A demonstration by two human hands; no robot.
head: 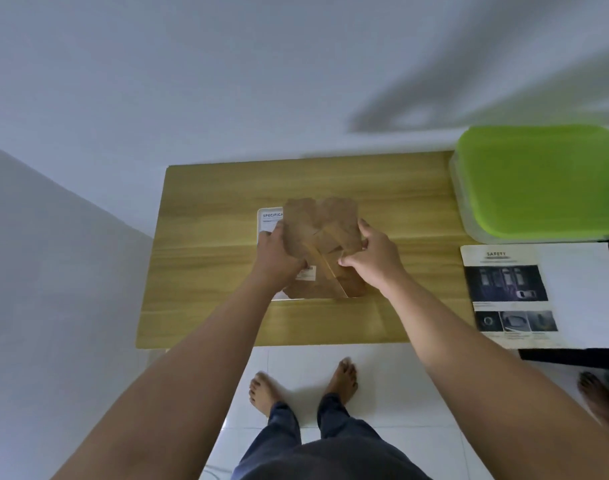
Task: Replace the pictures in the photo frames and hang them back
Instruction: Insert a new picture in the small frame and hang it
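Over the middle of the wooden table we've got the photo frame back side up. Its brown board faces us, with the prop strip running diagonally across it and a small white label near the lower left. Both hands are on it, one each side, so the frame sits right between them. Our left hand has its fingers curled round the left edge. Our right hand grips the right edge, thumb pressed on the brown face and fingers wrapped at the side. The top of the frame is blurred, so we can't tell if it's flat on the table or tipped up a bit.

A printed sheet with a heading starting "SPECIFICA" pokes out from under the frame's upper left corner, just above the left hand. Off to the right, well apart from the hands, there's a box with a green lid. Nearer us than the box, a leaflet headed "SAFETY" lies on a white surface. Our bare feet are on white floor tiles by the table's near edge.
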